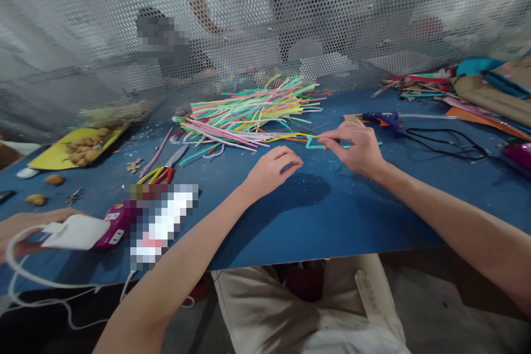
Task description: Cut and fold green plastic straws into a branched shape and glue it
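Note:
My left hand (271, 172) hovers over the blue table, fingers curled and the thumb tip close against them; nothing shows between them. To its right, my right hand (352, 146) pinches thumb and fingertips together at the end of a teal pipe cleaner (309, 142). That pipe cleaner is bent at an angle, and part of it passes behind the hand. Just beyond both hands lies a large loose pile of pastel pipe cleaners (253, 110), with pink, yellow and orange strands reaching toward my right fingertips.
A blue glue gun (381, 117) with a black cord lies right. Pliers (157, 174), a blurred-out phone (164, 227) and a purple power strip (118, 224) with a white charger (81, 231) are left. Another person's hand (37, 227) is beside the charger. A perforated metal screen (249, 22) stands behind.

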Demonstrator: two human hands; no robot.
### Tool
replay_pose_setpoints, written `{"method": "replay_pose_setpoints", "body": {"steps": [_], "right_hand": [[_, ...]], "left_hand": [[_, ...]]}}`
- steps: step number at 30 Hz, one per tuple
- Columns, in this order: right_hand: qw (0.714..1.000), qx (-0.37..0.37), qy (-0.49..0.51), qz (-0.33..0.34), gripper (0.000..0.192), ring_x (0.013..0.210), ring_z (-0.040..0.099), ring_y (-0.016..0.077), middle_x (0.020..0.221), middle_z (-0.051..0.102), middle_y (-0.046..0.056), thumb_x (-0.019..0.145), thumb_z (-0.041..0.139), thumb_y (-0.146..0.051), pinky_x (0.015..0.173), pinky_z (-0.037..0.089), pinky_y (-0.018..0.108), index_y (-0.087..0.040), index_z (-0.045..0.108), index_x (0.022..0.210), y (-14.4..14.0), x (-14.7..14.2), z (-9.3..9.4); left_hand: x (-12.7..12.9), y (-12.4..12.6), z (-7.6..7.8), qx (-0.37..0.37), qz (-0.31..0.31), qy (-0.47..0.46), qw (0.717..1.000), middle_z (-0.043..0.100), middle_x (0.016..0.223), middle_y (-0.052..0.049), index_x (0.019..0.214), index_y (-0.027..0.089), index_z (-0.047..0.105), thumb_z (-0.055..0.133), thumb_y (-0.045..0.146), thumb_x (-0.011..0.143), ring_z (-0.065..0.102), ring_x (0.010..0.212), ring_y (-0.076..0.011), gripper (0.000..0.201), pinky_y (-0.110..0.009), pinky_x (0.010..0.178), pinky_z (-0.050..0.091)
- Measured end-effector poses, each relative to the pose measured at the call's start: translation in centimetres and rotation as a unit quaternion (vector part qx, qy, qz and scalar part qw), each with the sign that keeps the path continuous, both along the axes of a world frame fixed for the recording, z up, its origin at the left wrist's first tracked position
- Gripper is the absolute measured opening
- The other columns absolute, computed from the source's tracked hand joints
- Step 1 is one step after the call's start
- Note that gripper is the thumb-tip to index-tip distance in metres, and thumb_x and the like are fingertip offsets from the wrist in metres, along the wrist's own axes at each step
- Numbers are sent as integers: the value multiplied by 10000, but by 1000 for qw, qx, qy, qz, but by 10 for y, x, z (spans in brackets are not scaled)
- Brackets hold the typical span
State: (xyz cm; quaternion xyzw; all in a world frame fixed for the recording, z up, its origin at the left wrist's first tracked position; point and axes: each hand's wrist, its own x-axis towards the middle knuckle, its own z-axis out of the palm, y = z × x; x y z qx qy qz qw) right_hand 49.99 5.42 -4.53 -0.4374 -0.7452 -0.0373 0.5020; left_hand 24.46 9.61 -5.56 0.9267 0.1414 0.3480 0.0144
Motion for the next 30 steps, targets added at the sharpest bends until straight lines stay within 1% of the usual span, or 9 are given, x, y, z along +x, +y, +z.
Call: {"method": "replay_pose_setpoints", "body": {"steps": [5, 10, 18, 22, 25, 27, 30], "right_hand": [[1000, -15, -1, -4, 148, 673, 626, 170, 723, 768, -20, 938, 676, -349, 804, 451, 385, -294, 813, 924, 1, 0, -1], [1000, -21, -7, 3, 155, 678, 630, 173, 733, 769, -16, 943, 672, -359, 793, 450, 386, -294, 812, 932, 1, 1, 0], [1000, -22, -16, 7, 161, 690, 647, 184, 752, 778, -16, 946, 666, -371, 797, 454, 399, -296, 805, 918, 1, 0, 0], [1000, -21, -21, 8, 166, 698, 655, 185, 757, 782, -11, 950, 666, -370, 793, 449, 394, -288, 806, 918, 1, 1, 0], [999, -20, -33, 11, 169, 700, 654, 182, 759, 784, -9, 955, 663, -367, 783, 440, 387, -278, 804, 927, 1, 1, -1], [999, -20, -43, 16, 171, 704, 655, 180, 775, 790, -7, 959, 660, -362, 787, 437, 385, -271, 803, 939, 2, 1, -1], [997, -37, -68, 31, 177, 740, 672, 180, 873, 811, 2, 965, 650, -353, 818, 441, 389, -266, 803, 945, 4, 1, -4]], "left_hand": [[-1, 2, -3, -13, 4, 7, 1000, 691, 980, -49, 1043, 194, 698, 624, 234, 978, 659, 911, -141, 106, -287, 865, 549], [-3, 4, -5, 9, -4, -3, 1000, 712, 1016, -50, 1057, 207, 707, 622, 213, 977, 654, 969, -149, 117, -307, 903, 537], [-1, 0, -1, -3, 2, -3, 1000, 698, 1012, -64, 1078, 203, 695, 599, 229, 992, 647, 970, -157, 132, -325, 904, 539], [-1, -2, -1, -12, -3, 6, 1000, 684, 1010, -67, 1085, 202, 688, 585, 225, 1000, 642, 957, -152, 136, -312, 878, 536], [-2, -2, 0, 0, -5, -7, 1000, 685, 1002, -58, 1060, 208, 687, 616, 252, 988, 642, 953, -149, 111, -310, 880, 532], [-2, -3, 1, 17, -3, -30, 999, 687, 982, -45, 1010, 213, 685, 656, 285, 965, 644, 939, -146, 90, -308, 870, 529], [-3, -6, 4, 47, 1, -73, 996, 681, 920, -25, 929, 210, 662, 722, 325, 917, 643, 883, -139, 130, -293, 821, 523]]}}
